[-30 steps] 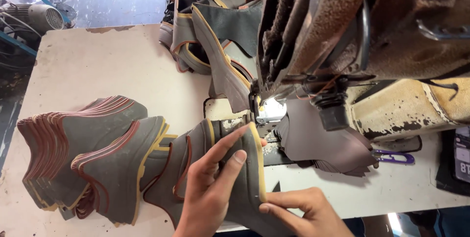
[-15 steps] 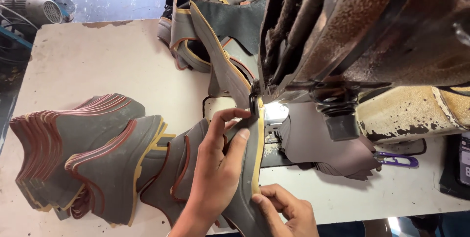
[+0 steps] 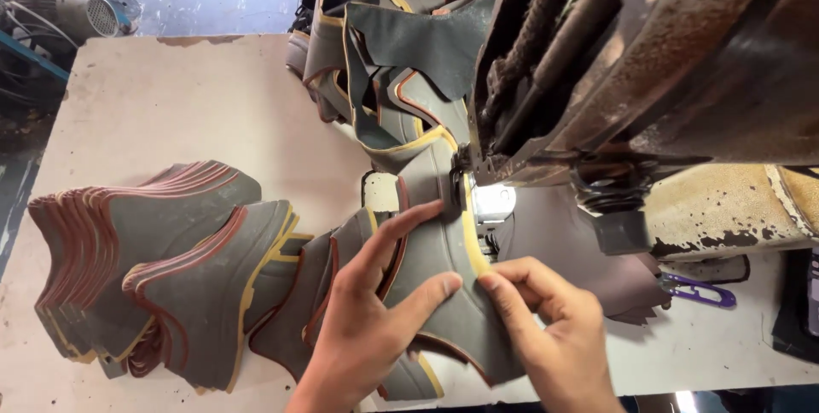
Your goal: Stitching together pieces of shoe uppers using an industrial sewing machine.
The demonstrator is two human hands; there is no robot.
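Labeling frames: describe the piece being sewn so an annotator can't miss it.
Start at the rusty sewing machine at upper right and drop to its lit needle area. The grey piece there has a yellow edge, pressed flat under the left hand and right hand, unlike the fanned stacks left.

Both hands press a grey, yellow-edged leather shoe panel [image 3: 444, 268]: left hand [image 3: 375, 311] at seven o'clock, right hand [image 3: 546, 328] at five, under a rusty sewing machine [image 3: 648, 55].
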